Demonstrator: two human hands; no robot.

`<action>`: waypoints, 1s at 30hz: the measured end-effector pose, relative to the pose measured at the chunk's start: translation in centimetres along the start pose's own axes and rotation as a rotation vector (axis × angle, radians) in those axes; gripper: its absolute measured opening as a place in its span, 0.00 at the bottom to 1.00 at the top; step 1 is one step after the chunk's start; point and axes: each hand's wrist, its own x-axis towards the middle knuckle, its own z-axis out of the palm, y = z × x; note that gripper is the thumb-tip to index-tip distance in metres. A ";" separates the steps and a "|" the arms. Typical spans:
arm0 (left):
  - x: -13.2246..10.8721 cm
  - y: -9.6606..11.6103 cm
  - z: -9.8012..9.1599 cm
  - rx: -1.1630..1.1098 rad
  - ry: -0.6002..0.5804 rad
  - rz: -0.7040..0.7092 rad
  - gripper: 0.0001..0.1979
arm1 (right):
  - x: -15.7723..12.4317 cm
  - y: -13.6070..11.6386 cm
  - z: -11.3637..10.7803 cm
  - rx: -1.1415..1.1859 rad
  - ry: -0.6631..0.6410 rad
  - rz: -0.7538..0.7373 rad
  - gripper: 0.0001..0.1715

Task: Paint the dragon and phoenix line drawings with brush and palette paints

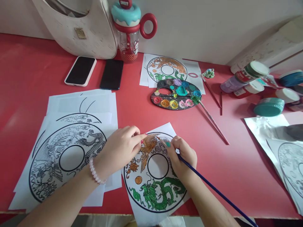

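My right hand [182, 156] is closed round a thin blue-handled paintbrush [213, 187]; its tip touches the orange bird near the top of a round dragon-and-phoenix colouring sheet [155, 179]. The sheet lies at the near edge of the red table [132, 110], with a green dragon at its bottom. My left hand [120, 151], wearing a pink bead bracelet, rests with curled fingers on the sheet's upper left edge, pressing it down.
A stack of uncoloured sheets [68, 148] lies to the left. A black palette [176, 94] with many paints sits behind, with another coloured sheet [168, 69], spare brushes [213, 119], paint jars [260, 85], two phones [81, 71], a bottle [127, 31] and a bag [80, 28].
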 end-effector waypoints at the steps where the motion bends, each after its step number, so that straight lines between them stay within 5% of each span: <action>1: 0.0 0.0 0.0 0.004 -0.002 -0.002 0.13 | 0.0 0.0 0.0 -0.004 0.002 -0.001 0.18; 30: 0.2 -0.3 0.1 -0.040 0.000 0.002 0.13 | 0.0 0.5 0.3 -0.005 -0.058 0.014 0.19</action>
